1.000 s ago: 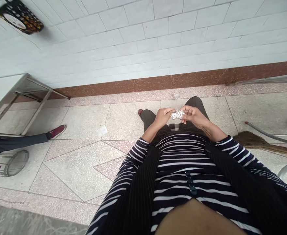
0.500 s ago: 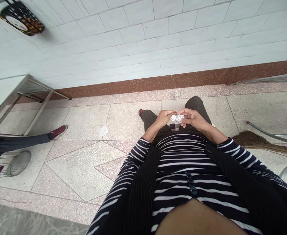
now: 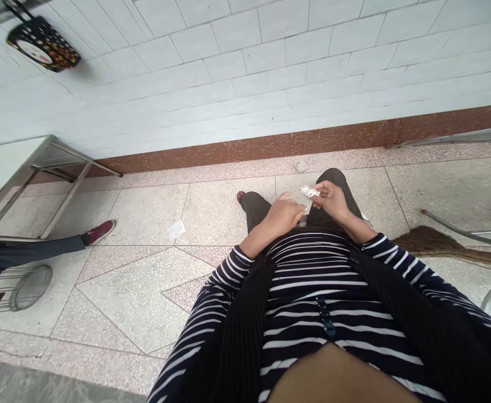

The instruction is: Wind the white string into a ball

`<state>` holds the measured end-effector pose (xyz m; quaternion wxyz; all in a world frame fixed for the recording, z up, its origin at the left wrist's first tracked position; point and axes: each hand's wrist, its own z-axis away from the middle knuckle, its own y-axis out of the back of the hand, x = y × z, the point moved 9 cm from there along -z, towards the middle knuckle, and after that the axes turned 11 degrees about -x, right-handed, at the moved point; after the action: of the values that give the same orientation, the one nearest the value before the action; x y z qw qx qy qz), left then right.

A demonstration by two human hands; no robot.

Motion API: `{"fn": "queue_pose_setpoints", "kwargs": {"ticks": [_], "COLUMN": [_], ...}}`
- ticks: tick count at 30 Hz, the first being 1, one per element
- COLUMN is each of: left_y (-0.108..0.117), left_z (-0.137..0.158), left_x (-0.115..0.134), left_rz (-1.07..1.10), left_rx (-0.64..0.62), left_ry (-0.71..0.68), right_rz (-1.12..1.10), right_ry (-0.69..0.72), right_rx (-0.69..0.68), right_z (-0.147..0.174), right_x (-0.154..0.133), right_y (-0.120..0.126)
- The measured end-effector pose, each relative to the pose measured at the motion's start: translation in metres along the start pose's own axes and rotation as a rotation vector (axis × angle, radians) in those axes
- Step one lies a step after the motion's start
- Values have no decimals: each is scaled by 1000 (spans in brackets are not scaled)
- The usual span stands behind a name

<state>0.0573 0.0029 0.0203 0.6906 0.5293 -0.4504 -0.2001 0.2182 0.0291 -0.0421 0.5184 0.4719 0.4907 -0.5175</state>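
A small bundle of white cord, wound round its middle, is pinched in the fingers of my right hand above my lap. The left end of the bundle is smeared by motion. Lower and to the left, my left hand is curled with its back towards me. A thin pale strand shows by its fingertips, seemingly running to the bundle; the grip itself is partly hidden. The two hands are apart.
A coil of white cord lies on the floor near the wall. A broom and metal chair legs are at the right. White paper lies left. Further left are a metal-framed table, another person's leg and a wire stool.
My left hand has parted from the bundle, moving down and turning its back towards me. My right hand has lifted the bundle slightly away and to the right.
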Motion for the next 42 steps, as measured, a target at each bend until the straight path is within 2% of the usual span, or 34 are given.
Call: {"fn": "queue_pose_setpoints", "kwargs": {"ticks": [2, 5, 8, 10, 12, 14, 17, 19, 20, 22, 25, 29, 31, 34, 37, 40, 42], "left_y": [18, 35, 35, 25, 8, -11, -28, -23, -17, -3, 13, 24, 22, 7, -15, -28, -27], "left_z": [-6, -16, -25, -28, -27, -23, -12, -5, -2, 1, -3, -11, -13, -15, -15, -12, -9], "left_x": [-1, -12, -32, -51, -68, -73, -52, -30, -19, -4, -2, -28, -43, -53, -40, -19, -13], "left_rz": [-100, -147, -31, 94, 193, 249, 244, 161, 102, -19, -124, -83, -17, 91, 139, 104, 42], "left_rx": [38, 84, 125, 134, 106, 43, -29, 4, 37, 86, 94, 145, 177, 167, 80, 11, 17], "left_ry": [-26, -53, -32, 50, 159, 224, 160, 64, 18, -50, -96, -49, 4, 88, 87, 32, 27], "right_rz": [44, -31, -191, -281, -321, -298, -183, -72, -12, 108, 234, 9, -95, -197, -225, -74, 147], "right_ry": [-26, -86, -134, -121, -71, -13, 41, 40, 27, -3, -34, -71, -61, -10, 48, 45, -17], "right_rx": [-95, -310, -490, -531, -490, -370, -110, 18, 36, -38, -279, -584, -641, -526, -242, -13, -2], "right_z": [1, 10, 26, 33, 33, 23, 2, -9, -12, -15, -5, 23, 31, 24, 5, -7, -9], "right_x": [6, 4, -15, -33, -50, -58, -50, -34, -24, -8, 3, -15, -32, -49, -47, -29, -14], "right_y": [-13, -34, -49, -49, -38, -19, 14, 24, 22, 7, -26, -53, -56, -44, -15, 8, 8]}}
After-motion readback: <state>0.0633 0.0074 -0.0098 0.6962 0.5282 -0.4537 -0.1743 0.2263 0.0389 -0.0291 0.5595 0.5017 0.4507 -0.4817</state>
